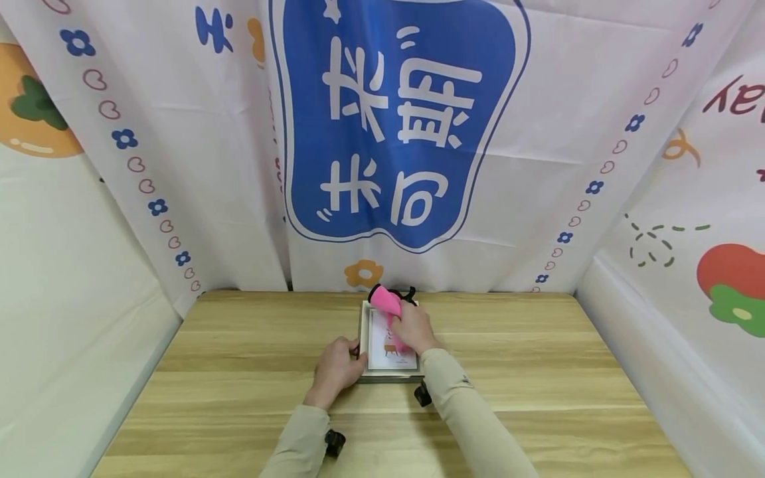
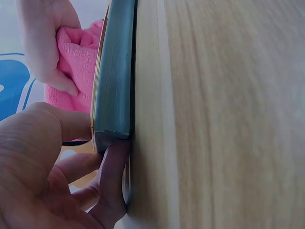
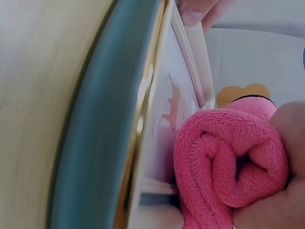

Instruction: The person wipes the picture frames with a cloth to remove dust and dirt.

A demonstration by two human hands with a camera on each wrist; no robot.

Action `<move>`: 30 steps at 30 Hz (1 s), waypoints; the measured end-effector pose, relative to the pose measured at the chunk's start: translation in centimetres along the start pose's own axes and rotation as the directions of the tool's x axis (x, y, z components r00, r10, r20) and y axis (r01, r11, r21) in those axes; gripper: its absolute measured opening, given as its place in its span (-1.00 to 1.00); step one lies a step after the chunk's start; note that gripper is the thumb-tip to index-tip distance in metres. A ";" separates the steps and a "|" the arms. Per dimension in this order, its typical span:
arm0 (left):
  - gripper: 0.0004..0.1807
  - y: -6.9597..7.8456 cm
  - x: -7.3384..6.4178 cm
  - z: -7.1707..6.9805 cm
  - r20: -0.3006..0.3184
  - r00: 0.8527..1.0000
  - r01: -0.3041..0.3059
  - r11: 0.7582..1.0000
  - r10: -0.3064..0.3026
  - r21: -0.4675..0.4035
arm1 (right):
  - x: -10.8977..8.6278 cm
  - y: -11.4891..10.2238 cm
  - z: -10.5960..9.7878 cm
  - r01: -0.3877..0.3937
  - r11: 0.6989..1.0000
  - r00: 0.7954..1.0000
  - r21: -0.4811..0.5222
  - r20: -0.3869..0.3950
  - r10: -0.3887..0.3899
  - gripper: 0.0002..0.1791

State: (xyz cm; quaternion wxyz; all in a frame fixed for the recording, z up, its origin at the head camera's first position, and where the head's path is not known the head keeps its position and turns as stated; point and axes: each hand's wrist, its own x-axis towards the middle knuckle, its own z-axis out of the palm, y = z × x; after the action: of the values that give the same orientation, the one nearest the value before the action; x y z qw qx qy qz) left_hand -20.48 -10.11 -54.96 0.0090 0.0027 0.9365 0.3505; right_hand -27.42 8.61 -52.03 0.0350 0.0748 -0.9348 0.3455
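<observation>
Head view, clock directions taken from the framed picture: white printed curtains [image 1: 597, 133] are rising at ten, twelve and two o'clock, the middle one bearing a large blue panel. Below them a wood-grain worktop [image 1: 568, 385] is spreading out. On it, near its far edge, the framed picture [image 1: 379, 360] is lying face up, its side showing blue-green with gold trim in both wrist views. At nine o'clock the left hand [image 1: 337, 365] is gripping the frame, its fingers clamped on that edge. At two o'clock the right hand [image 1: 415, 325] is reaching over the picture, its fingers clamped on a folded pink cloth [image 1: 385, 300]; hand and cloth are blocking the picture's upper right. Black wrist devices [image 1: 335, 443] are sitting at seven and five o'clock. A small black piece [image 1: 409, 294], unclear, is protruding at one o'clock.
</observation>
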 end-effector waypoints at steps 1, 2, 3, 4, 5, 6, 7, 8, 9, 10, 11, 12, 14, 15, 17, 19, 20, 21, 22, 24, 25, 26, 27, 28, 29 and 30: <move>-0.50 0.0 0.0 0.0 -0.003 1.000 -0.007 1.000 0.007 0.004 | 0.0 -0.1 0.1 0.008 1.000 1.000 -0.003 0.001 -0.008 -0.93; -0.51 0.0 0.0 -0.1 -0.004 1.000 -0.013 1.000 0.013 0.006 | 0.1 -0.2 0.2 0.020 1.000 1.000 -0.012 0.001 -0.020 -0.93; -0.51 -0.1 -0.1 0.0 -0.002 1.000 -0.014 1.000 0.014 0.012 | 0.1 -0.3 0.3 0.027 1.000 1.000 -0.002 0.007 -0.027 -0.93; -0.51 -0.1 -0.1 0.0 -0.002 1.000 -0.015 1.000 0.015 0.015 | 0.1 -0.3 0.5 0.034 0.999 0.999 0.002 0.012 -0.034 -0.92; -0.51 -0.1 -0.1 0.0 -0.002 1.000 -0.018 1.000 0.018 0.018 | 0.1 -0.4 0.6 0.040 0.999 0.999 0.001 0.017 -0.040 -0.92; -0.51 -0.1 -0.1 0.0 -0.002 1.000 -0.021 1.000 0.021 0.022 | 0.1 -0.5 0.7 0.045 0.999 0.999 0.003 0.022 -0.045 -0.91; -0.51 -0.1 -0.2 0.0 -0.002 1.000 -0.021 0.999 0.021 0.025 | 0.1 -0.6 0.8 0.048 0.999 0.998 0.004 0.029 -0.048 -0.89; -0.51 -0.1 -0.2 0.0 -0.002 1.000 -0.019 0.999 0.019 0.028 | 0.1 -0.7 1.0 0.046 0.999 0.998 0.012 0.041 -0.047 -0.88; -0.51 -0.1 -0.2 0.1 -0.004 1.000 -0.021 0.999 0.021 0.028 | 0.0 -0.8 1.0 0.042 0.999 0.998 0.018 0.051 -0.043 -0.87; -0.51 -0.1 -0.2 0.1 -0.005 1.000 -0.022 0.999 0.022 0.029 | 0.0 -0.9 1.1 0.037 0.999 0.997 0.018 0.062 -0.038 -0.87; -0.51 -0.1 -0.1 0.1 -0.007 1.000 -0.024 0.999 0.025 0.031 | -0.1 -1.1 1.2 0.037 0.999 0.997 0.017 0.068 -0.038 -0.87; -0.51 -0.1 -0.1 0.1 -0.009 1.000 -0.026 0.999 0.027 0.032 | -0.1 -1.2 1.3 0.039 0.999 0.996 0.015 0.074 -0.040 -0.87; -0.51 -0.1 -0.1 0.1 -0.012 1.000 -0.028 0.999 0.028 0.033 | -0.3 -1.5 1.4 0.042 0.999 0.995 0.020 0.085 -0.044 -0.88; -0.51 -0.2 0.0 0.1 -0.014 0.999 -0.029 0.999 0.029 0.034 | -0.3 -1.7 1.4 0.049 0.999 0.995 0.012 0.084 -0.050 -0.89; -0.51 -0.3 0.0 0.1 -0.017 0.999 -0.027 0.999 0.028 0.032 | -0.4 -1.9 1.5 0.059 0.998 0.994 0.023 0.093 -0.060 -0.89; -0.52 -0.4 0.0 0.1 -0.020 1.000 -0.023 0.999 0.023 0.025 | -0.6 -2.0 1.7 0.057 0.997 0.992 0.047 0.113 -0.062 -0.87; -0.52 -0.5 0.1 0.1 -0.023 0.999 -0.022 0.999 0.022 0.024 | -0.6 -2.1 1.8 0.055 0.997 0.991 0.058 0.118 -0.062 -0.87; -0.53 -0.5 0.1 0.0 -0.025 1.000 -0.018 1.000 0.019 0.024 | -0.7 -2.1 1.8 0.052 0.996 0.990 0.072 0.124 -0.061 -0.84; -0.53 -0.5 0.1 0.0 -0.026 1.000 -0.013 1.000 0.014 0.022 | -0.7 -2.1 1.8 0.053 0.994 0.989 0.094 0.133 -0.065 -0.82; -0.53 -0.5 0.1 -0.1 -0.024 1.000 -0.004 1.000 0.005 0.021 | -0.7 -2.0 1.6 0.041 0.989 0.987 0.145 0.148 -0.063 -0.77; -0.54 -0.4 0.1 -0.1 -0.022 1.000 -0.002 1.000 0.002 0.022 | -0.8 -2.0 1.4 0.035 0.985 0.987 0.168 0.151 -0.060 -0.76; -0.54 -0.3 0.1 -0.2 -0.020 1.000 0.002 1.000 -0.001 0.021 | -0.8 -1.9 1.1 0.030 0.981 0.986 0.194 0.152 -0.060 -0.74; -0.54 -0.2 0.1 -0.2 -0.016 1.000 0.005 1.000 -0.004 0.019 | -0.9 -1.9 0.8 0.023 0.975 0.986 0.220 0.157 -0.059 -0.72; -0.54 -0.1 0.1 -0.2 -0.011 1.000 0.007 1.000 -0.007 0.017 | -0.9 -1.8 0.4 0.010 0.969 0.985 0.248 0.165 -0.052 -0.71; -0.53 -0.1 0.1 -0.2 -0.008 1.000 0.003 1.000 -0.003 0.014 | -1.0 -1.8 0.0 -0.005 0.963 0.985 0.271 0.166 -0.042 -0.69; -0.53 0.0 0.1 -0.2 -0.005 1.000 0.005 1.000 -0.005 0.009 | -1.1 -1.8 -0.5 -0.012 0.958 0.986 0.285 0.163 -0.036 -0.68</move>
State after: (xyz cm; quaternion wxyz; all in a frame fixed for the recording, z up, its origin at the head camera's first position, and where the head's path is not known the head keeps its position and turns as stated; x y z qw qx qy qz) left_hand -20.63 -10.28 -54.79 0.0076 -0.0005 0.9380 0.3464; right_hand -26.01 7.69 -50.65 -0.0522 0.1132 -0.8744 0.4689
